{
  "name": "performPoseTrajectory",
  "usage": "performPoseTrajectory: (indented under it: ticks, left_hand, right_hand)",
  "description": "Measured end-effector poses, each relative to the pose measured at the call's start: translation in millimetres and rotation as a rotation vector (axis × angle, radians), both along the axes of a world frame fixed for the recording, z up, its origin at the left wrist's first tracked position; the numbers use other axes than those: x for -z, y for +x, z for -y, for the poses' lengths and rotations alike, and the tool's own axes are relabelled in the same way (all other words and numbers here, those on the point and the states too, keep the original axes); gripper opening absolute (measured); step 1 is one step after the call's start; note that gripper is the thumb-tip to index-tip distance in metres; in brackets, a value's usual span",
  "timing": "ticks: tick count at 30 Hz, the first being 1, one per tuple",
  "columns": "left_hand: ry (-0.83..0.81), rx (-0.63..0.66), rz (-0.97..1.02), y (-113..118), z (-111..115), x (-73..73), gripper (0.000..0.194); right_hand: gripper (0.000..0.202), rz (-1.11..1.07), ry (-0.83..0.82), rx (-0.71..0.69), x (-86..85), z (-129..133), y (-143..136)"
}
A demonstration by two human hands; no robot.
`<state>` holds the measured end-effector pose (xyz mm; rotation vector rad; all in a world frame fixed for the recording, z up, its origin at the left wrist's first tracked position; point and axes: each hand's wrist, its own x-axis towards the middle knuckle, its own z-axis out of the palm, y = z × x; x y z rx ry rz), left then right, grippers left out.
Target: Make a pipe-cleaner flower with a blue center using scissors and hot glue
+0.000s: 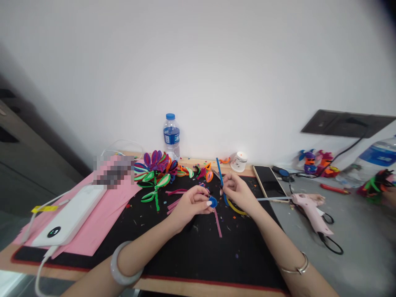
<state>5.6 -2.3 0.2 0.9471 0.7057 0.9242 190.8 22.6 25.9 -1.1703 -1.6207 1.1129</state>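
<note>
Between the thumb and fingers of my left hand is a coiled blue pipe cleaner. My right hand pinches a straight blue length that stands up above the fingers; whether it joins the coil is hidden. A pink pipe cleaner lies just below my left hand, and a yellow one curves under my right hand. Behind the hands, loops in orange and red rest on the black mat. Left of them is a flower-like bunch of purple and green pipe cleaners.
A water bottle and an upturned paper cup stand by the wall. On the right are a phone, a pink glue gun, a red pen and small figures. A white power bank lies on pink sheets.
</note>
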Motion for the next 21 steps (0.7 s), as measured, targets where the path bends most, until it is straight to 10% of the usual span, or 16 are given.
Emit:
performPoseTrajectory:
  ticks: [11,21]
  left_hand:
    - [0.090,-0.013,-0.023,2.0,0.9,-0.9,0.032]
    - [0.165,-0.025,-0.016,2.8,3.5,0.5,0.021]
  right_hand:
    - [0.022,-0.418,-0.194,-0.086,-9.5,17.0,20.3]
    - [0.039,-0.262,-0.196,-0.049,-7.3,16.1,18.0]
